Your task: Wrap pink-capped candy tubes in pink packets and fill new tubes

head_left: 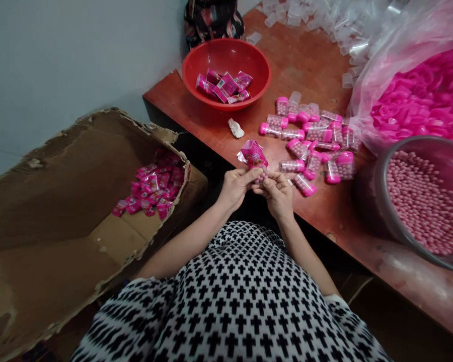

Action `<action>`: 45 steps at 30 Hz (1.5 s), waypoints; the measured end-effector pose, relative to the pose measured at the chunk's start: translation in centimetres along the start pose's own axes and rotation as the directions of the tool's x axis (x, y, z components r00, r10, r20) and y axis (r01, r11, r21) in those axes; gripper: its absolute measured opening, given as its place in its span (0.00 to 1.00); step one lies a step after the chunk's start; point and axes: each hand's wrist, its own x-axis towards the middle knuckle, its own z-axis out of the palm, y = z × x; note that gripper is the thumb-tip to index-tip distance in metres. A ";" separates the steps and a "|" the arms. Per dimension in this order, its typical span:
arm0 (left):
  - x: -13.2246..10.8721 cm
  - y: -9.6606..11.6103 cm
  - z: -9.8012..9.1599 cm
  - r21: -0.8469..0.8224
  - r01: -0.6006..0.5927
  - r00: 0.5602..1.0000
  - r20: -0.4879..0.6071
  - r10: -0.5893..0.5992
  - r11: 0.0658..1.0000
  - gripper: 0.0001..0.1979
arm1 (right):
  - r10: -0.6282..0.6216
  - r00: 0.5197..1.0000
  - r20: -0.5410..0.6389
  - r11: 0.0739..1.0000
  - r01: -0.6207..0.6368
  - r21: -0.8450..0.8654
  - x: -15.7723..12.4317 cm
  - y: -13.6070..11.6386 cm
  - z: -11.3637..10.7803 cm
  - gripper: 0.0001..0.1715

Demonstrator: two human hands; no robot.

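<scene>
Just in front of my body, at the table edge, my left hand point(234, 190) and my right hand point(280, 197) close together on one small clear bottle of pink balls point(261, 174). Thumbs and fingertips of both hands press on its sides. A shiny pink printed wrapper point(253, 154) covers its far end; how far it reaches under my fingers is hidden. Right beside my right hand, on the tabletop, lie several clear bottles with pink caps point(305, 185), filled with pink balls.
A red bowl point(262, 83) of pink wrapped packets stands on the table point(302, 60). Left and lower is a torn cardboard box point(33, 216) holding more packets point(160, 183). To the right are a tub of pink balls point(425, 206), pink caps point(426, 95) in a plastic bag and clear empty tubes point(347, 30).
</scene>
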 end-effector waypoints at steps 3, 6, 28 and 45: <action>-0.6 0.4 -0.1 0.018 -0.020 1.000 -0.006 0.020 1.000 0.15 | -0.003 0.999 -0.039 0.999 0.001 -0.039 -0.1 -0.5 0.7 0.22; -1.0 0.9 -0.2 -0.050 -0.020 0.999 -0.031 0.018 0.999 0.16 | -0.039 0.997 -0.065 0.994 0.032 -0.109 -0.8 -1.0 1.5 0.20; -3.4 4.7 -6.6 0.091 -0.425 0.807 -0.413 0.422 0.901 0.28 | 0.068 0.993 0.096 0.986 -0.052 -0.159 1.0 -0.6 2.8 0.19; 8.1 -1.2 -4.4 0.865 -0.451 0.766 0.249 0.593 0.219 0.08 | -0.074 0.996 -0.040 0.938 0.055 -0.343 2.4 -1.2 0.3 0.17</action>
